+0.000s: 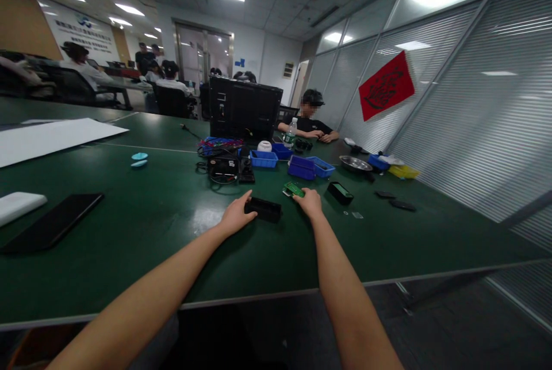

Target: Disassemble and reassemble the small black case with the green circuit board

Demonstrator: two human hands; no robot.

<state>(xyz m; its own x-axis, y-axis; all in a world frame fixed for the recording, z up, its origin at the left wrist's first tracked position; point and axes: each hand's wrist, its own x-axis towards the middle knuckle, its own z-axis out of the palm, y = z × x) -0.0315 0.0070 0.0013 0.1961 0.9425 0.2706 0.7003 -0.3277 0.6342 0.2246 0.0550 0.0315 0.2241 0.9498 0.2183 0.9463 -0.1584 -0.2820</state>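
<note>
Both my arms reach out over a dark green table (142, 226). My left hand (236, 216) rests at the left end of a black rectangular box (264, 209), its fingers curled against the box. My right hand (309, 203) lies just right of the box, fingers closed on the edge of a small green circuit board (294, 189). A second black box (340, 192) sits a little further right.
Several blue bins (302, 166) stand behind, with a black device and cables (224, 166), a metal bowl (355, 163), a yellow tray (403, 172) and a black monitor back (244, 108). A dark tablet (52, 222) lies left. A person sits opposite; others sit far left.
</note>
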